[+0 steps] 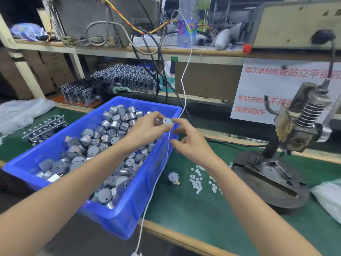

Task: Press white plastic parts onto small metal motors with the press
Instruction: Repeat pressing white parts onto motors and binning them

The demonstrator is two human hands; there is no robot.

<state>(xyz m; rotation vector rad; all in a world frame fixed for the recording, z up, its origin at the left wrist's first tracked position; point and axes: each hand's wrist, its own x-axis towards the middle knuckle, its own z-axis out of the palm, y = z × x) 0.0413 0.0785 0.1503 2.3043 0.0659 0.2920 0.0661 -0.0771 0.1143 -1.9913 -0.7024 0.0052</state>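
The left hand (147, 128) is reaching over the bin's (129, 218) right rim, pinching a motor (168, 122) between thumb and fingertips, its flat face toward the camera. The right hand (191, 143) is hovering just beside it, fingers loosely curled, index tip at the motor's edge; whether it is pinching anything, I cannot tell. White parts (196, 182) and a second motor (173, 178) are lying on the mat near the press (287, 145).

1. One bin (129, 215).
2. Loose motors (110, 130) in it: too many to count.
3. One held motor (168, 122); one lone motor (173, 178) on the surface (184, 209).
4. White parts (196, 182): dozens, scattered.
5. One press (287, 145).
6. Two hands: left hand (147, 129), right hand (191, 145).
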